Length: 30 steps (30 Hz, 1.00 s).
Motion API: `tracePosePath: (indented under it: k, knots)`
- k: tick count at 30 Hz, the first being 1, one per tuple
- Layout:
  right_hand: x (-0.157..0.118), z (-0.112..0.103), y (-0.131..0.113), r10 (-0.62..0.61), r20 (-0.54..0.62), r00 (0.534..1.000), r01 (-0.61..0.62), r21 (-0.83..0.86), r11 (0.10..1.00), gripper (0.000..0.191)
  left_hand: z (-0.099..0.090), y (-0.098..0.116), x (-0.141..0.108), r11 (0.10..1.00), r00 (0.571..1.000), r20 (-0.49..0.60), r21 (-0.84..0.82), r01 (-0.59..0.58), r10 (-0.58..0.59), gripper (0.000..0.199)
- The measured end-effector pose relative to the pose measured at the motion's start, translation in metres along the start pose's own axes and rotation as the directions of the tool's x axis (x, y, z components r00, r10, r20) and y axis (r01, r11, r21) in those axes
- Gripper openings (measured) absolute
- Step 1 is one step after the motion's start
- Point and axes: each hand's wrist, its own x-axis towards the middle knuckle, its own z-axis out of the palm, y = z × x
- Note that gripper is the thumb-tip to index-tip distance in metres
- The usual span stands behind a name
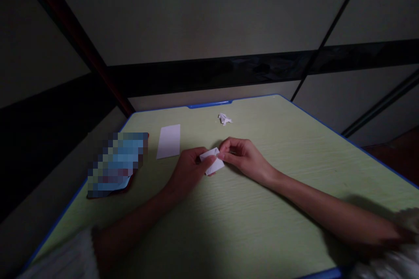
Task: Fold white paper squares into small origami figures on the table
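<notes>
A small folded white paper (214,165) is held above the middle of the green table. My left hand (190,168) is closed on its left side, with the thumb across the top and fingers underneath. At the paper's upper right edge, my right hand (244,157) pinches it between thumb and fingertips. Crease lines show on the paper's face. Beyond my hands lies a small folded white paper figure (224,118). A flat white sheet (169,141) rests to the left of them.
The light green table (281,139) has a blue rim. On its left side lies a blue, red-edged object (122,163), partly pixelated. A blue strip (210,104) sits at the far edge, in front of pale panels with a dark band.
</notes>
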Motion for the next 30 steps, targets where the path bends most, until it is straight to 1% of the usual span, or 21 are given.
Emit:
tracePosePath:
  k: [3,6,8,11,13,16,18,21,24,26,30]
  knots:
    - [-0.0005,-0.0012,0.0001,-0.034,0.025,0.999,0.036,-0.075,0.997,0.014,0.0003,-0.0006,-0.0006,1.0,1.0,-0.004,0.008,-0.01,0.01,0.018]
    - [-0.0004,-0.0024,0.0008,-0.006,0.057,0.998,0.012,-0.104,0.994,0.015,0.0002,-0.0009,-0.0004,1.0,1.0,-0.006,0.014,-0.012,0.012,0.018]
    - [0.0006,-0.0035,0.0014,0.025,0.067,0.997,-0.021,-0.055,0.998,0.019,-0.0002,-0.0005,0.0,1.0,1.0,-0.006,0.003,-0.012,0.012,0.018]
    - [0.0025,-0.0047,0.0015,0.058,0.045,0.997,-0.062,0.088,0.994,0.023,-0.0011,0.0003,0.0003,1.0,1.0,-0.006,-0.029,-0.013,0.013,0.018]
    - [0.0029,-0.0045,0.0006,0.073,0.06,0.996,-0.08,0.114,0.99,0.025,-0.0017,0.0001,0.0001,0.999,1.0,0.006,-0.039,-0.022,0.022,0.019]
    - [0.0014,-0.0031,-0.0009,0.072,0.143,0.987,-0.076,0.018,0.997,0.028,-0.0022,-0.0009,-0.0002,0.999,0.999,0.024,-0.036,-0.027,0.028,0.019]
    - [-0.0004,-0.0022,-0.0013,0.072,0.174,0.982,-0.067,-0.037,0.997,0.029,-0.002,-0.0013,-0.0003,0.999,0.999,0.028,-0.036,-0.028,0.029,0.019]
    - [-0.0033,-0.0018,-0.0012,0.066,0.18,0.982,-0.05,-0.092,0.994,0.027,-0.0012,-0.0011,-0.0002,0.999,0.999,0.042,-0.045,-0.022,0.024,0.019]
    - [-0.0048,-0.0021,-0.002,0.049,0.155,0.987,-0.026,-0.144,0.989,0.023,-0.0009,-0.0007,-0.0001,0.999,0.998,0.066,-0.051,-0.007,0.01,0.018]
    - [-0.0045,-0.0023,-0.0035,0.056,0.149,0.987,-0.035,-0.144,0.989,0.022,-0.0012,-0.0008,-0.0002,0.999,0.997,0.073,-0.054,-0.003,0.007,0.018]
    - [-0.0029,-0.0022,-0.0078,0.079,0.211,0.974,-0.064,-0.074,0.995,0.023,-0.0022,-0.0017,-0.0001,0.998,0.996,0.09,-0.066,0.008,-0.002,0.019]
